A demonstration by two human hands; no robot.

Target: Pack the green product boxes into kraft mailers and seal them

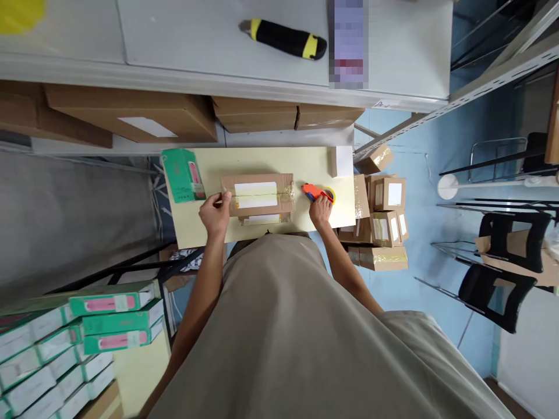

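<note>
While left hand [215, 213] pinches end of taped-shut carton [257, 195], contents hidden, right hand [321, 210] grips orange tape dispenser [311, 191]; green box [180, 176] nearby.

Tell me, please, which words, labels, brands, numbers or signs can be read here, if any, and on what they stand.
No text can be read.
Green cardboard box with a pink picture: markings too small.
Brown taped cardboard parcel: white labels, no print legible.
Grey metal shelf: dark handwriting-like mark on its edge, too small.
Flat purple item: pixelated, unreadable.
Stacked green-and-white cardboard boxes: too small.
</note>
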